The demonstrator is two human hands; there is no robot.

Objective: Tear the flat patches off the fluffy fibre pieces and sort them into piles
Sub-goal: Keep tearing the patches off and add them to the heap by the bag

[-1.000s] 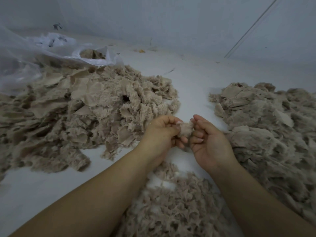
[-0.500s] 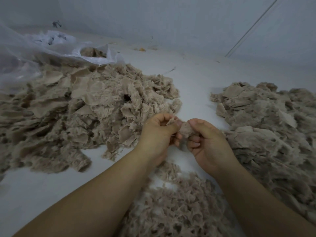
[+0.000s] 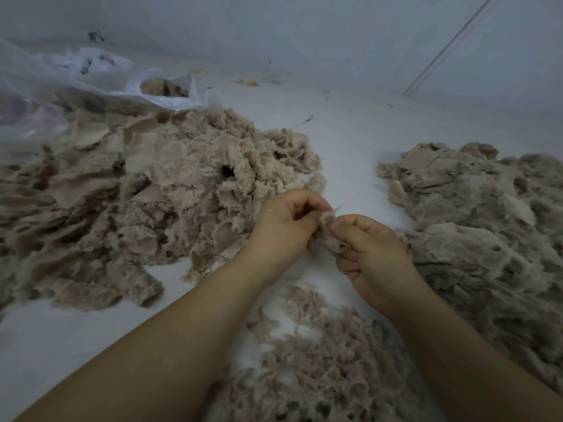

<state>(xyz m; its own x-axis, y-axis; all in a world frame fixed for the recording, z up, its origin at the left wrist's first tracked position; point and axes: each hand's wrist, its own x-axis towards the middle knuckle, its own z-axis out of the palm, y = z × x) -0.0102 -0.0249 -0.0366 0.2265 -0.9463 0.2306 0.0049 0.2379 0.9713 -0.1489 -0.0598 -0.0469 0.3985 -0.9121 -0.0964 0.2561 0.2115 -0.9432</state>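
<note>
A fluffy fibre piece (image 3: 330, 229), small and beige, sits between the person's two hands above the white tabletop (image 3: 344, 141), roughly in the middle of the view. The left hand (image 3: 286, 225) has its fingers curled in, and its grip pinches the piece's left edge between thumb and fingertips. The right hand (image 3: 370, 254) is curled too, its grip closed on the right side of the same piece, thumb on top and fingers folded beneath. The two hands are nearly touching, with only the tuft between them; whether a flat patch has come free of it cannot be told.

Three heaps of the same beige material lie around the hands. A large pile (image 3: 146, 193) spreads to the left, mixing shaggy tufts with smooth flat patches. Another pile (image 3: 475, 214) lies to the right, just beside the right hand, and also shows flat pieces on its top. A lower, fluffier pile (image 3: 316, 370) lies near the person, between the two forearms. At the far left, a clear plastic bag (image 3: 76, 83) rests behind the large pile, its mouth open with some fibre visible inside.
</note>
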